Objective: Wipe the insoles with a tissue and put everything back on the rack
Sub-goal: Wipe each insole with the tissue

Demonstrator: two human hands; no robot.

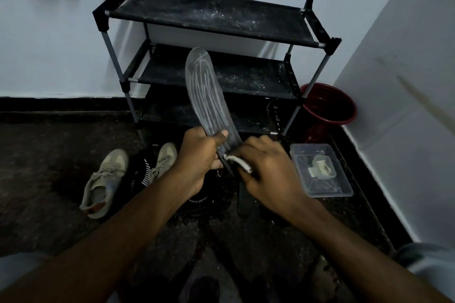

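Grey insole [206,96] up in the air, seen from over the person's head. Its toe end points away towards the rack [211,15] and its heel end is down in the left hand [197,157]. The fingers are wrapped round the heel and the thumb is clamped flat across its face. The right hand [268,167] sits just beside it, fingers curled tight over a scrunched white tissue [240,161], pressing it against the insole's lower end just below that thumb.

Behind them the rack stands against the pale wall [49,44], three black fabric shelves speckled with white dust. On the dark floor, left of the hands, lies a pair of beige trainers [105,179], set apart, with a black shoe [138,174] bearing white lettering between them. Over on the right a clear plastic box [320,187] rests on the floor near the side wall, pale scraps inside it. Beyond it, a red bucket [330,106] is tucked into the corner, right by the rack's leg. Under the right hand there's a long dark shape on the floor; too gloomy to tell what it is.
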